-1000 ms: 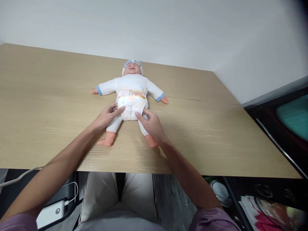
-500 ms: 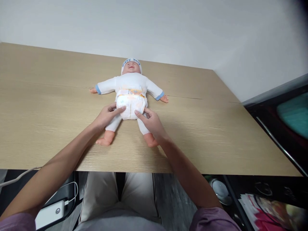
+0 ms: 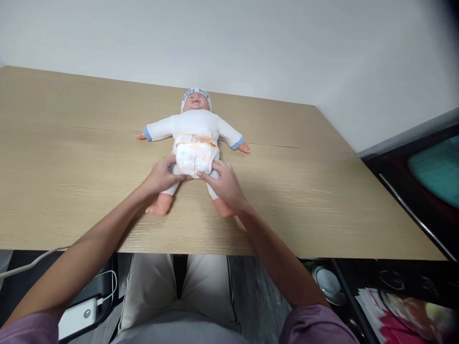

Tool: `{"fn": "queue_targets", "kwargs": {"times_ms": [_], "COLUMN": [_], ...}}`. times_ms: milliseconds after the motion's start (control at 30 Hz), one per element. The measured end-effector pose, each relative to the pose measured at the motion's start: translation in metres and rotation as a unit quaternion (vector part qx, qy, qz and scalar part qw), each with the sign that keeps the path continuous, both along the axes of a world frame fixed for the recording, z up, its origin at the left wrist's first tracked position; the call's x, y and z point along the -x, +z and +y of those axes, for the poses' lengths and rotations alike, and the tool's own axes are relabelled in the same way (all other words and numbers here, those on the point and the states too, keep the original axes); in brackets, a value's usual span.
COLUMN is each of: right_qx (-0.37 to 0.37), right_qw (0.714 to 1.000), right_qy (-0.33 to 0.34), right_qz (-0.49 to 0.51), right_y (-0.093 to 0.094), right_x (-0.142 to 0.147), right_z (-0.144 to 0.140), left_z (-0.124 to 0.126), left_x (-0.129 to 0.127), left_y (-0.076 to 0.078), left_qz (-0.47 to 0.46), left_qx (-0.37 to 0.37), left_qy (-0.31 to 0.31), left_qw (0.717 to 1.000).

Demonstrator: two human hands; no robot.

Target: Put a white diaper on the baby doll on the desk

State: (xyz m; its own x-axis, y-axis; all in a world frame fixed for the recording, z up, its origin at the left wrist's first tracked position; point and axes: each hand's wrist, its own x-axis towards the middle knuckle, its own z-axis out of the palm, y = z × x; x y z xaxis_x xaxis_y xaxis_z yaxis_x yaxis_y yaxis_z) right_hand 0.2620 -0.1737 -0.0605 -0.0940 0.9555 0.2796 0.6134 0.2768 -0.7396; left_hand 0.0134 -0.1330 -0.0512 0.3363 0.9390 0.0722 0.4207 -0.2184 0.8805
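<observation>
A baby doll [image 3: 196, 123] in a white suit with blue cuffs and a lettered cap lies on its back, feet toward me. Round its hips is a white diaper [image 3: 195, 157] with an orange patterned waistband. My left hand [image 3: 163, 176] grips the diaper's leg edge on the left side, its thumb reaching under the crotch. At the opposite leg edge my right hand [image 3: 224, 180] grips the diaper too, thumb near the crotch and fingers along the side. The fingertips of both hands are partly hidden by the diaper and the doll's legs.
The doll lies on a wooden table [image 3: 89, 143] with a wall behind. A black-framed object [image 3: 423, 191] stands at the right. Below the front edge are a white power bank [image 3: 77, 317] with a cable and, at right, a shelf with a round lid [image 3: 327, 282].
Both thumbs have slid down and inward from the diaper's front to its crotch, close together. The diaper's lower edge looks more gathered; the doll stays in place.
</observation>
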Motion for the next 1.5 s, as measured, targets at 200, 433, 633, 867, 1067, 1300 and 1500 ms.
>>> {"fn": "queue_targets", "kwargs": {"times_ms": [200,433,633,867,1067,1300,1500], "right_qx": [0.096,0.027,-0.091,-0.014,-0.145,-0.090,-0.055], "right_qw": [0.976,0.989,0.991,0.996,0.978,0.970,0.979], "right_qy": [0.051,-0.024,-0.086,-0.014,-0.134,-0.112,-0.142], "right_qz": [0.187,0.146,0.042,0.089,-0.063,-0.197,-0.136], "right_y": [0.002,-0.001,-0.007,-0.010,-0.017,-0.021,0.000], "right_x": [-0.008,-0.003,-0.005,-0.041,-0.093,-0.083,-0.062], "right_z": [0.006,-0.002,-0.009,-0.012,0.044,0.150,0.152], "left_z": [0.008,0.002,-0.009,-0.011,0.053,0.144,0.122], "left_x": [0.012,0.011,0.010,0.040,0.063,0.040,0.024], "left_y": [0.008,0.006,0.001,0.003,-0.009,0.000,0.023], "left_qz": [-0.106,-0.251,-0.218,-0.044,0.140,0.283,0.282], "left_qx": [0.111,0.203,0.128,-0.084,-0.256,-0.196,-0.139], "left_qy": [-0.089,-0.040,0.011,0.049,0.149,0.126,0.153], "left_qw": [0.984,0.946,0.967,0.994,0.945,0.930,0.937]}}
